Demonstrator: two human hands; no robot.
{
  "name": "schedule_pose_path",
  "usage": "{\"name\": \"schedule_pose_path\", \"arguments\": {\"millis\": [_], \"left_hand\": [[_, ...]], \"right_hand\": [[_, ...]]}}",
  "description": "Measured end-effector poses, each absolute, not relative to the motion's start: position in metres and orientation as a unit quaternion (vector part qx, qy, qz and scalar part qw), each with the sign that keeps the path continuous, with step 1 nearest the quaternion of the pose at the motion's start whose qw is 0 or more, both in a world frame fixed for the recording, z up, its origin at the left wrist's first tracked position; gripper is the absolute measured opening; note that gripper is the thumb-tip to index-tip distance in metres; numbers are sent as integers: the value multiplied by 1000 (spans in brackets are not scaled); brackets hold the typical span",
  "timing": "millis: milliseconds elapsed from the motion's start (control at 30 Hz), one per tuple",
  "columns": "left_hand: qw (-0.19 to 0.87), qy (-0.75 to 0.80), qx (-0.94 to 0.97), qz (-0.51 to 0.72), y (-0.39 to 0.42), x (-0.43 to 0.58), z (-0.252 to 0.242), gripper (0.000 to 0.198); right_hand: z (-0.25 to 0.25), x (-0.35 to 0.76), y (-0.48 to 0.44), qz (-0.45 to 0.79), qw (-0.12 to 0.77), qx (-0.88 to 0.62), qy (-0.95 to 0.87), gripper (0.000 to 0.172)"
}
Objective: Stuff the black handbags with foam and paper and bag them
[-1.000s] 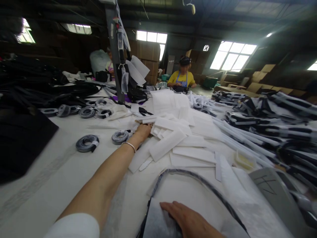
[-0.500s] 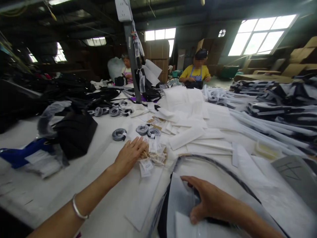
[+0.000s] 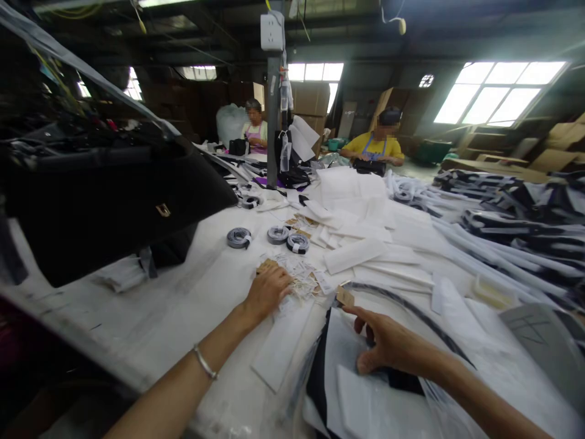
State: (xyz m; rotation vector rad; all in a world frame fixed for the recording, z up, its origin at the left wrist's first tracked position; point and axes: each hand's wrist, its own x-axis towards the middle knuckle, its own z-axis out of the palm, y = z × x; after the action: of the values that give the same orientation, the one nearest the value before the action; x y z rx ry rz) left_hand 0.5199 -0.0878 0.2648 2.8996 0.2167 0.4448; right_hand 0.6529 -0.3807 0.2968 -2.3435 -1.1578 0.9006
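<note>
My left hand [image 3: 269, 291] lies palm down over the left side of a loose pile of small white tags [image 3: 301, 271] and pale strings; its fingers are slightly bent, and the tips and thumb are partly hidden. A brown card tag [image 3: 266, 266] shows just beyond its knuckles. My right hand [image 3: 381, 341] is over a black bag [image 3: 317, 372] wrapped in clear plastic and white sheeting, thumb and fingers apart. By its index fingertip is another brown tag [image 3: 345, 297]; whether they touch I cannot tell. The bag's handle [image 3: 411, 305] arches behind that hand.
Coiled straps [image 3: 238, 238] lie beyond my left hand. White sheets [image 3: 356, 253] are heaped in the middle. A large black bag [image 3: 119, 213] with a gold clasp juts in from the left. Wrapped strips [image 3: 493, 244] cover the right. Two people sit behind a post [image 3: 273, 122].
My view has shifted. A large black bag with a gold clasp has come in at left. My left hand's fingers bend more over the pile. A brown tag now shows at my right index finger.
</note>
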Motion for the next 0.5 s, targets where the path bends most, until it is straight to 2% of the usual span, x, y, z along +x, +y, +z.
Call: {"name": "schedule_pose_path", "arguments": {"millis": [67,133,233,300,367,467,500], "left_hand": [[103,82,980,148,-90,536,260,3],[110,100,978,150,-85,546,258,3],[126,117,974,144,-73,551,263,4],[133,122,974,138,-70,549,268,5],[135,119,974,138,-73,544,268,20],[131,106,978,120,-89,535,259,65],[129,102,981,104,-94,533,254,73]], "right_hand": [[303,656,-384,332,209,-820,-417,103],[310,660,-385,327,244,-810,-421,91],[323,668,-372,240,267,-832,-422,49],[328,671,-353,162,236,-852,-438,29],[327,672,-328,106,146,-866,-466,24],[318,672,-293,75,7,-875,-479,22],[314,672,-285,77,-18,-876,-477,22]]}}
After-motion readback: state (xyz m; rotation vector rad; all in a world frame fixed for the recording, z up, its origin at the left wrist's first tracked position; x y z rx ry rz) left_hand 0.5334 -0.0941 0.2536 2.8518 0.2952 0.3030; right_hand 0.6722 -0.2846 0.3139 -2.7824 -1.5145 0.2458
